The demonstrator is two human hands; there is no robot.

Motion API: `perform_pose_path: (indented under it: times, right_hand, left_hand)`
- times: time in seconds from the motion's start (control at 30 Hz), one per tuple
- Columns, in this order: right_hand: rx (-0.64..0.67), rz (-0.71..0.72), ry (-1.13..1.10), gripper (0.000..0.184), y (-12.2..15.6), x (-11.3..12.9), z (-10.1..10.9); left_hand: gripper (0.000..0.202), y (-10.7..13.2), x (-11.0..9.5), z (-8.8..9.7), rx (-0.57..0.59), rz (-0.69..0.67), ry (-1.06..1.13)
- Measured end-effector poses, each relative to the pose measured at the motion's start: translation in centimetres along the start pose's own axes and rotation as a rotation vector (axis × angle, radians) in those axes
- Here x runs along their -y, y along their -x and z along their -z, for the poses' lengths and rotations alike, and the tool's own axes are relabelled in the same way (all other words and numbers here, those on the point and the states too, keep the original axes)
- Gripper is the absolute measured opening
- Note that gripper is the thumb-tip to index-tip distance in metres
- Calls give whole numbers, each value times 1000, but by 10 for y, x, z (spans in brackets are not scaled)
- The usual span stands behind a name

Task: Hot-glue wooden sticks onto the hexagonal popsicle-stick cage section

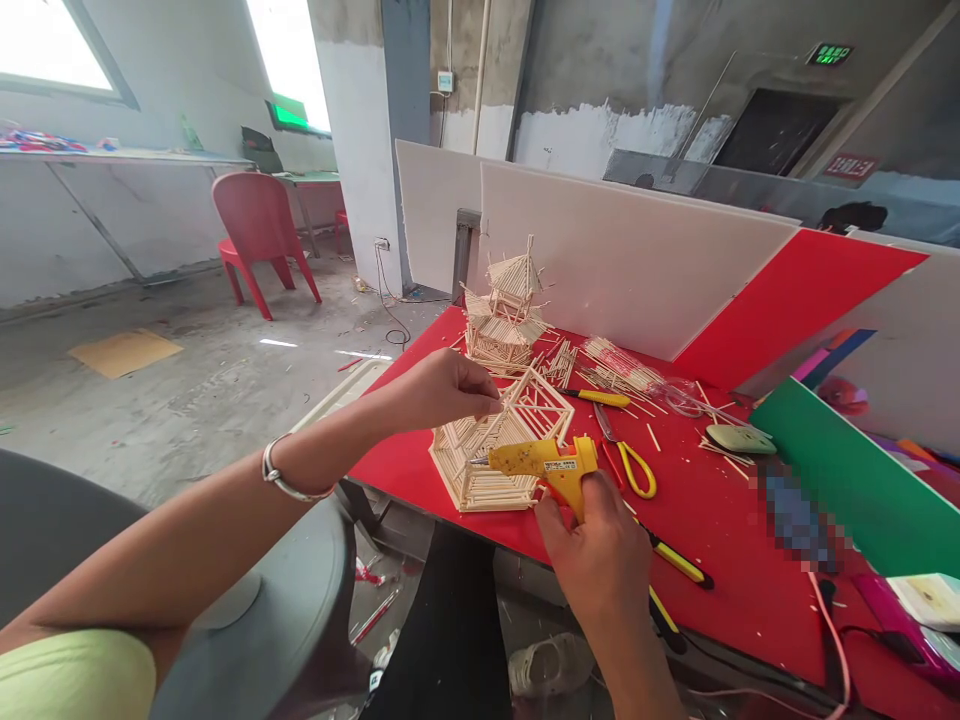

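At the near edge, by the left corner of the red-topped table (720, 515): a flat, many-sided panel of pale wooden sticks (451, 472) is laid, with an angular lattice of the same sticks (553, 412) at its far side; whether the two are joined cannot be told.
Right hand (607, 550): a yellow plastic glue gun (566, 464) is gripped by its handle, the nozzle pointed leftward above the panel.
Left hand (454, 392): thumb and fingers are drawn together above the panel; whether a stick is pinched cannot be told.
Far-left corner: a tiered tower of pale wooden sticks (506, 328) is stood there.
Gluing step: sticks are apparently being joined.
Next nozzle move: a steady tip at the joint seems called for, with the left fingertips kept clear.
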State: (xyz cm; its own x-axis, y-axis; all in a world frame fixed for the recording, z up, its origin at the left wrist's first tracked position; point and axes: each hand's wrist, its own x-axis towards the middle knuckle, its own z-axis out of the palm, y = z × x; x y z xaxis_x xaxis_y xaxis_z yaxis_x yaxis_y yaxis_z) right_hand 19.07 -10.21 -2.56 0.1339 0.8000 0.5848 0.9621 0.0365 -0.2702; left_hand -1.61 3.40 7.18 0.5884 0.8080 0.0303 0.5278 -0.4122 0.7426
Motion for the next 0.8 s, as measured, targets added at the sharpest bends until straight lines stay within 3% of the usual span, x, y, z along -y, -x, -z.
perform_pose_path:
  times: [0.8]
  right_hand:
    - [-76,-35,103,25,-1,-18,6]
  left_hand:
    - [21,-5,-10,-7,-1,20,-9]
